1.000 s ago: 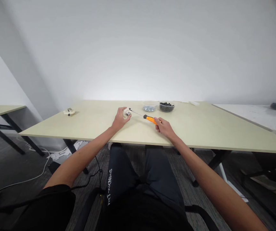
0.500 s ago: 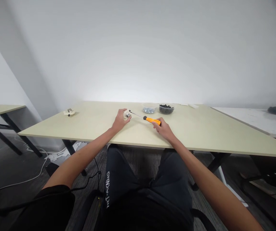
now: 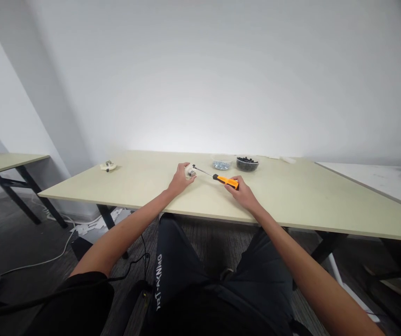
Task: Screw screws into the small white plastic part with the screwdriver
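Note:
My left hand [image 3: 181,179] is closed around a small cream-coloured part with a metal fitting [image 3: 190,172], held just above the table. In my right hand [image 3: 241,192] is a screwdriver [image 3: 226,181] with an orange and black handle, gripped from the right. Its shaft points left toward the cream part, and a small black piece sits at the tip, against or very near the part's upper edge. Whether the tip is seated in it I cannot tell. My left fingers hide some of the part.
A clear bowl of small silvery pieces [image 3: 221,164] and a bowl of black pieces [image 3: 247,165] stand beyond my hands. Another cream part [image 3: 108,166] lies at the table's left end. White pieces [image 3: 287,159] lie at the back right. A white table [image 3: 368,179] adjoins on the right.
The whole view has shifted slightly, so the table and bowls sit a little further right. Both hands keep their grip, and the screwdriver tip stays at the cream part.

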`<state>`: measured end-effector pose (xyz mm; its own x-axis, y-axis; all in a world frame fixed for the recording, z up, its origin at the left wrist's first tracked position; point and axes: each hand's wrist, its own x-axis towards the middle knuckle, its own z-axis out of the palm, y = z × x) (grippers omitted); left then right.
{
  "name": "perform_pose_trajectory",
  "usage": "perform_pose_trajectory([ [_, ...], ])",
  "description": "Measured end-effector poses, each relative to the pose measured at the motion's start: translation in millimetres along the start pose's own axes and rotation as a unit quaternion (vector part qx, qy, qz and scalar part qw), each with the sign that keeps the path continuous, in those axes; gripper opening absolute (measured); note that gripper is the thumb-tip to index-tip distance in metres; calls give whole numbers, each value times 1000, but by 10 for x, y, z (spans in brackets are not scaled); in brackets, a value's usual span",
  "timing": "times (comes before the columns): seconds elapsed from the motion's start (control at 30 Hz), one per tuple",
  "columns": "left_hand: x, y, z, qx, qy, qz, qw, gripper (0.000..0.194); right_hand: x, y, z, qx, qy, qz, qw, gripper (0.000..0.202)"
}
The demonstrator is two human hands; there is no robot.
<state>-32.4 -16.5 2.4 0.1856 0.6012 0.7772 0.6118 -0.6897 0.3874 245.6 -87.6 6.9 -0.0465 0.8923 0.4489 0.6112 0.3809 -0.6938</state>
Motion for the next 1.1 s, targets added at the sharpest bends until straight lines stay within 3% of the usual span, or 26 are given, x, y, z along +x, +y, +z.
perform_pose_trajectory([
  [0.13,7,16,-6,24,-10,22,999,52,-13,-29,-15,10,-14,15,1000,37],
  [0.27,2,43,-21,27,-17,27,999,49,-21,-42,-14,23,-30,43,998,44],
  [0.5,1,44,-30,23,-11,16,1000,46,-26,-20,0,29,-15,1,999,48],
  [0.6,-3,63,-38,20,-21,12,1000,46,-13,-2,-4,9,-8,23,1000,40],
  [0.7,-8,77,-43,20,-24,8,999,46,-5,-5,-9,2,-21,54,998,44],
  [0.97,0,38,-22,24,-12,10,1000,47,-62,-107,-44,9,-25,19,999,46],
  [1.03,1,35,-19,23,-11,15,1000,46,-59,-112,-51,1,-32,28,999,40],
  [1.1,0,38,-19,24,-13,20,999,46,-49,-109,-49,-5,-46,48,998,47],
])
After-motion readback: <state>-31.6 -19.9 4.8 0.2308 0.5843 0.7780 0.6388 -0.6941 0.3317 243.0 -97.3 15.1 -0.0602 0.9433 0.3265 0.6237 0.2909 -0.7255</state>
